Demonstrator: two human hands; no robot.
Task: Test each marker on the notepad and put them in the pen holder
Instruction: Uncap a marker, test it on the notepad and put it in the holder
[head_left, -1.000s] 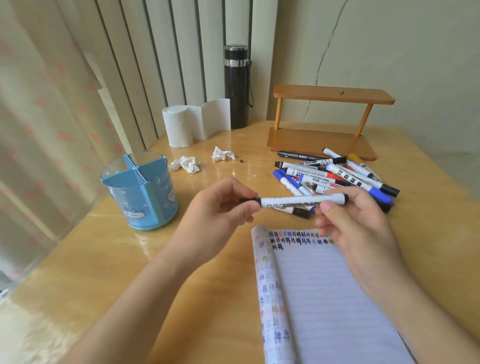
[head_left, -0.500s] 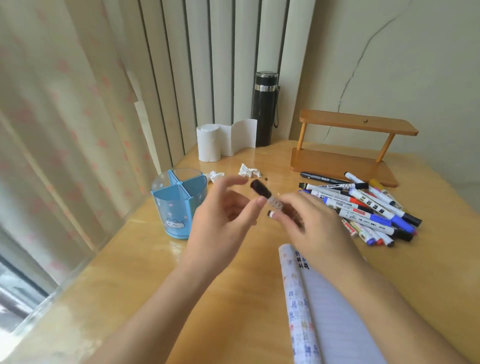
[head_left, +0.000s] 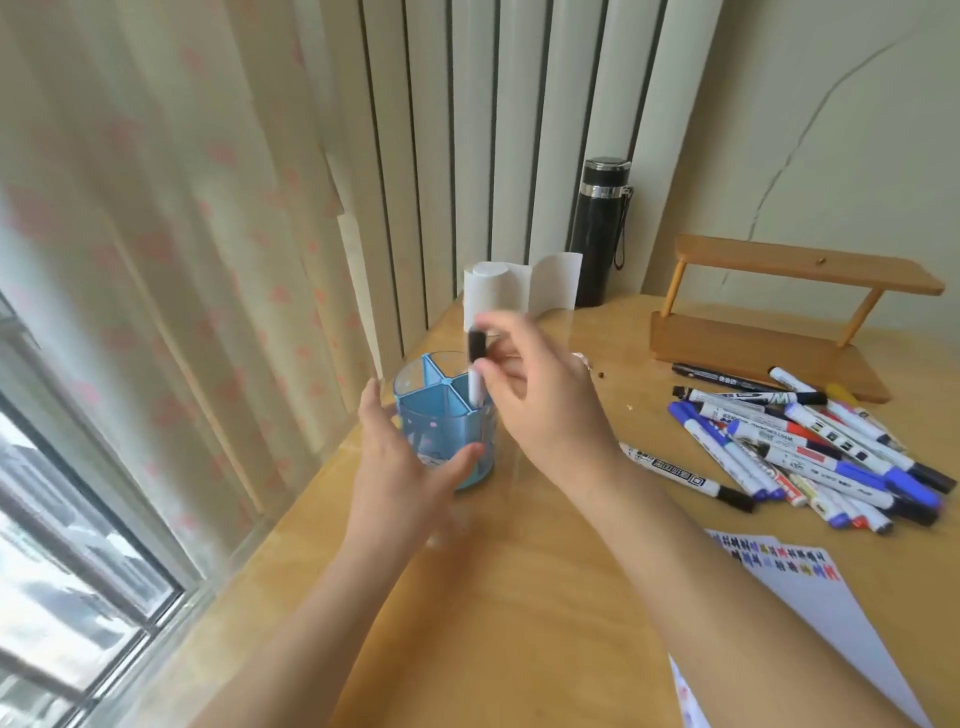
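Observation:
My right hand (head_left: 540, 400) pinches a white marker with a black cap (head_left: 475, 364) and holds it upright, its lower end inside a compartment of the blue pen holder (head_left: 441, 415). My left hand (head_left: 400, 467) reaches round the near left side of the holder with spread fingers, the thumb against its front wall. A pile of several markers (head_left: 810, 447) lies on the table to the right, and one black-capped marker (head_left: 685, 475) lies apart nearer my right arm. The notepad (head_left: 810, 623) shows at the lower right, partly behind my right forearm.
A paper roll (head_left: 498, 293) and a black flask (head_left: 600, 234) stand at the back of the wooden table (head_left: 519, 597). A small wooden shelf (head_left: 769, 322) sits at the back right. Curtains and a window (head_left: 67, 571) border the table's left edge.
My right hand carried the capped marker left from above the notepad to the pen holder and turned it upright. My left hand let go of the marker and moved to the holder.

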